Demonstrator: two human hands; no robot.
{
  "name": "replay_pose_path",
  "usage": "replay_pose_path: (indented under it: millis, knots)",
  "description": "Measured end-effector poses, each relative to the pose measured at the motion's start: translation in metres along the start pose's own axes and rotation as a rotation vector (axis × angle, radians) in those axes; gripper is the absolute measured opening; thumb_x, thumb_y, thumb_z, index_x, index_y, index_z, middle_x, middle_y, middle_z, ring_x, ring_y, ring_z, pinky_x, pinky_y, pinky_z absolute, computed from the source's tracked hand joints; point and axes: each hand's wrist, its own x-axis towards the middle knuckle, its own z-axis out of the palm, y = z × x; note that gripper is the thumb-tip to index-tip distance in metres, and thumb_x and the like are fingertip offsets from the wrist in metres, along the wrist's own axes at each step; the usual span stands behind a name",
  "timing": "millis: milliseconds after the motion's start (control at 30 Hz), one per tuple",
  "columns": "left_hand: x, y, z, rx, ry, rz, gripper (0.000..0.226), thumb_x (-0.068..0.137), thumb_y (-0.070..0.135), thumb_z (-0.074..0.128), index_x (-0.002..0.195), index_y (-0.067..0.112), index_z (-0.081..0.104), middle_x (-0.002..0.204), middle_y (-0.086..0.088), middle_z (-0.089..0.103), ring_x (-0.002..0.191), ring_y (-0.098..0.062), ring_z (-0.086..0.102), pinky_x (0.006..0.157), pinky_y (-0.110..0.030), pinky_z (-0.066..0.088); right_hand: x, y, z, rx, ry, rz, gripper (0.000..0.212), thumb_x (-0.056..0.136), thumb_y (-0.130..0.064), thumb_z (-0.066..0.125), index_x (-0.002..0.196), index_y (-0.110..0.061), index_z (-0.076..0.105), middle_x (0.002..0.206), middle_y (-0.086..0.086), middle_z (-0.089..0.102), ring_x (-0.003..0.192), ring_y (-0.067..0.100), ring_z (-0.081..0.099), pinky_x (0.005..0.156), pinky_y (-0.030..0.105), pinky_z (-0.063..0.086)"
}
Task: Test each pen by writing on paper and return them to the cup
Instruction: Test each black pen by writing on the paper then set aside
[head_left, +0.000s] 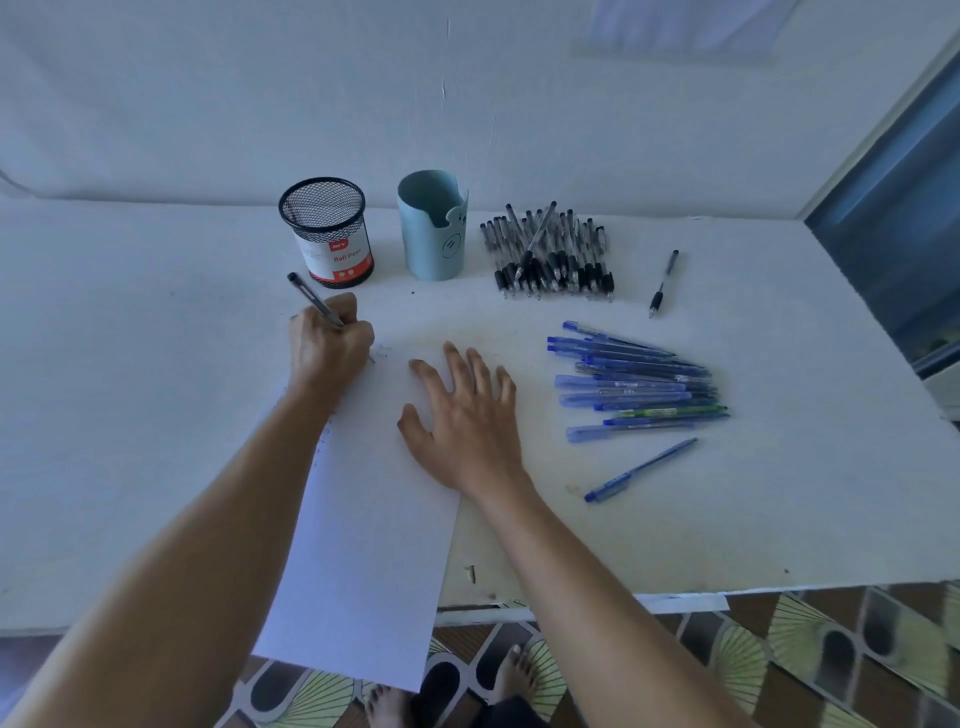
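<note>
My left hand (330, 343) grips a dark pen (311, 299), its tip down at the top edge of a white sheet of paper (374, 530). Faint scribbles show there and along the sheet's left edge. My right hand (462, 410) lies flat with spread fingers on the paper's upper right part. A black mesh cup (327, 231) with a red and white label and a light blue cup (434, 226) stand behind the sheet. A heap of black pens (550, 254) lies right of the blue cup, and a row of blue pens (639, 384) lies right of my right hand.
One black pen (662, 283) lies alone right of the black heap. One blue pen (639, 470) lies apart below the blue row. The white table (779, 493) ends at a near edge over a patterned floor. The paper hangs over that edge. A wall stands behind.
</note>
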Motion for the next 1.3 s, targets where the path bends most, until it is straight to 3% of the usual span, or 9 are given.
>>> replay_pose_path:
  millis: [300, 533, 1067, 1167, 1233, 1300]
  knots:
    - [-0.002, 0.003, 0.001, 0.033, -0.006, 0.008, 0.024, 0.063, -0.008, 0.048, 0.059, 0.005, 0.029, 0.061, -0.009, 0.028, 0.057, -0.015, 0.021, 0.043, -0.023, 0.014, 0.001, 0.0, 0.0, 0.014, 0.0, 0.002, 0.057, 0.095, -0.05, 0.037, 0.149, -0.032, 0.033, 0.164, 0.009, 0.021, 0.15, 0.031, 0.014, 0.118, 0.055, 0.007]
    - [-0.003, 0.003, 0.003, 0.06, -0.007, -0.001, 0.027, 0.064, -0.005, 0.05, 0.059, 0.01, 0.029, 0.061, -0.01, 0.029, 0.06, -0.019, 0.023, 0.052, -0.026, 0.018, 0.001, 0.0, 0.001, 0.008, 0.001, 0.005, 0.058, 0.094, -0.05, 0.037, 0.149, -0.033, 0.033, 0.164, 0.009, 0.021, 0.15, 0.031, 0.015, 0.118, 0.055, 0.008]
    - [-0.001, -0.002, 0.005, 0.028, -0.027, 0.049, 0.026, 0.065, -0.006, 0.049, 0.058, 0.01, 0.029, 0.058, -0.009, 0.029, 0.059, -0.021, 0.027, 0.052, -0.028, 0.021, 0.001, 0.0, 0.0, 0.015, 0.005, 0.003, 0.058, 0.094, -0.05, 0.038, 0.149, -0.032, 0.035, 0.163, 0.01, 0.022, 0.15, 0.032, 0.016, 0.119, 0.055, 0.009]
    - [0.005, -0.007, 0.001, -0.103, 0.058, -0.035, 0.011, 0.064, 0.003, 0.053, 0.063, 0.006, 0.042, 0.058, -0.01, 0.044, 0.057, -0.023, 0.042, 0.052, -0.029, 0.033, 0.0, 0.0, -0.001, 0.017, -0.012, 0.005, 0.057, 0.095, -0.05, 0.038, 0.149, -0.033, 0.033, 0.164, 0.009, 0.02, 0.151, 0.031, 0.014, 0.119, 0.055, 0.007]
    - [0.009, -0.012, -0.002, -0.23, 0.097, -0.072, 0.011, 0.067, 0.01, 0.055, 0.07, 0.02, 0.051, 0.058, -0.003, 0.048, 0.056, -0.025, 0.047, 0.055, -0.032, 0.039, 0.0, 0.0, -0.001, 0.021, -0.018, 0.004, 0.058, 0.095, -0.051, 0.037, 0.15, -0.033, 0.032, 0.165, 0.008, 0.019, 0.151, 0.03, 0.013, 0.12, 0.054, 0.007]
    - [0.01, -0.015, -0.001, -0.258, 0.144, -0.058, 0.008, 0.083, 0.026, 0.056, 0.087, 0.029, 0.05, 0.058, 0.003, 0.047, 0.055, -0.027, 0.047, 0.055, -0.036, 0.04, 0.0, 0.001, -0.002, 0.041, -0.024, 0.005, 0.058, 0.096, -0.051, 0.038, 0.151, -0.034, 0.032, 0.165, 0.007, 0.018, 0.151, 0.029, 0.012, 0.12, 0.054, 0.006]
